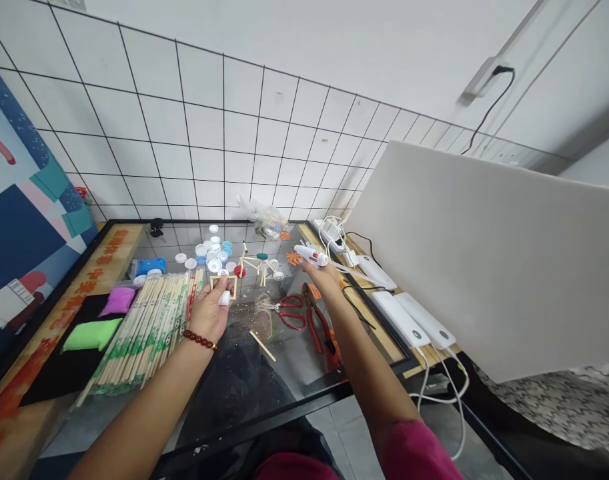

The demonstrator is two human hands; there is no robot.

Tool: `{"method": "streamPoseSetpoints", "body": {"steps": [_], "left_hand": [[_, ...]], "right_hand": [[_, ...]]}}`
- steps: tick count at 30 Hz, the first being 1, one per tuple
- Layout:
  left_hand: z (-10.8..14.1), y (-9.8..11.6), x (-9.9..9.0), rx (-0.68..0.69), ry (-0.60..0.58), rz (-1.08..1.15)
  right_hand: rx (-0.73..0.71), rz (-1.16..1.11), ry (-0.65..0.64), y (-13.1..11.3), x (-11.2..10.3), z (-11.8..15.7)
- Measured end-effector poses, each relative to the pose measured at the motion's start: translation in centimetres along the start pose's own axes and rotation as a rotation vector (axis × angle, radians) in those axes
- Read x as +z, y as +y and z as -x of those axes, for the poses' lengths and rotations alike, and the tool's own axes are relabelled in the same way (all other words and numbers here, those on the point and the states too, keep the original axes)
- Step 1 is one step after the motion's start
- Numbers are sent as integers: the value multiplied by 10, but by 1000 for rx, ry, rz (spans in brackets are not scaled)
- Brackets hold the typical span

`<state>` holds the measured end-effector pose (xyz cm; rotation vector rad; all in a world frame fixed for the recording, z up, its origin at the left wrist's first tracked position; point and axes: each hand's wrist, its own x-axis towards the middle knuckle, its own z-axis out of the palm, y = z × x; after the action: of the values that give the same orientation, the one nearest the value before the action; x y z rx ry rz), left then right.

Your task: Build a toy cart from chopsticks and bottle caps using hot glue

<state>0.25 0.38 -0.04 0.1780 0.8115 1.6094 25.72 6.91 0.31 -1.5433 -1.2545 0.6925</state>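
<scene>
Between the fingers of my left hand is a small rectangular wooden stick frame, with a white cap at its near side. My right hand is closed around a white glue gun at the table's far right; part of the grip is hidden. A little stick figure with a green cap stands between my hands, near a red cap. Several white and blue caps lie beyond my left hand. One loose stick rests on the glass tabletop.
Red-handled scissors and pliers lie left of my right forearm. Bagged chopsticks and green and purple packets are at left. Power strips with cables line the right edge, beside a large white panel.
</scene>
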Motion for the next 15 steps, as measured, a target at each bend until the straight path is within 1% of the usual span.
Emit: {"method": "streamPoseSetpoints", "body": {"steps": [3, 8, 12, 15], "left_hand": [[-1, -1, -1, 2, -13, 9], [-4, -1, -2, 9, -20, 28], [-4, -1, -2, 15, -15, 16], [-4, -2, -3, 3, -24, -13]], "right_hand": [[-38, 36, -42, 11, 7, -13], [-73, 78, -46, 30, 19, -30], [-43, 177, -38, 43, 19, -41], [-11, 270, -49, 47, 16, -44]]}}
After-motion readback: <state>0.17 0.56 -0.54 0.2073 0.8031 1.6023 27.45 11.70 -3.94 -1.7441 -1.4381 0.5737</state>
